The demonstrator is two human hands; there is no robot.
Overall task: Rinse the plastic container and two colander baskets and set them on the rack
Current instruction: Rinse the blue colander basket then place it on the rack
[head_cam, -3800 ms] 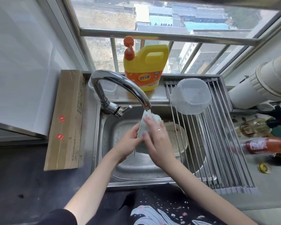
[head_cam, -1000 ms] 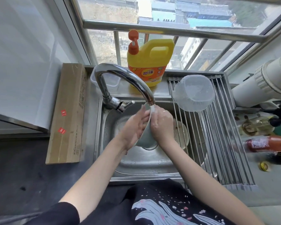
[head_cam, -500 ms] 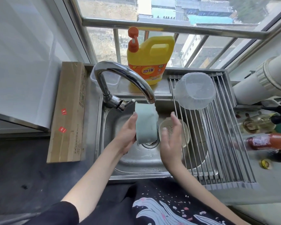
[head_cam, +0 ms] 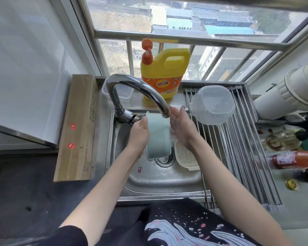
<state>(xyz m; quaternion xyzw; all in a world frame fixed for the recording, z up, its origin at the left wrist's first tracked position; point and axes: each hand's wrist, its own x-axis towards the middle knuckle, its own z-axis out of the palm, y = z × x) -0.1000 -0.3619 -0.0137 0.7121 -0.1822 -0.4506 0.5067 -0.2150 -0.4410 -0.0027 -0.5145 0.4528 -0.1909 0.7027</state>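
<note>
Holding pale green colander basket (head_cam: 158,137) on edge under faucet (head_cam: 140,91), my left hand (head_cam: 139,134) curled round its side, right hand (head_cam: 180,127) flat against other side. Wet plastic, loose grip: could slip into sink (head_cam: 167,178), onto cream colander basket (head_cam: 184,155) below. Clear container (head_cam: 212,104) already on rack (head_cam: 245,148).

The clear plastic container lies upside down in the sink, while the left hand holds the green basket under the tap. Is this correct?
Not quite. In the head view the clear plastic container lies upside down on the rack, not in the sink. The rest holds: the left hand holds the green basket under the tap.
</note>
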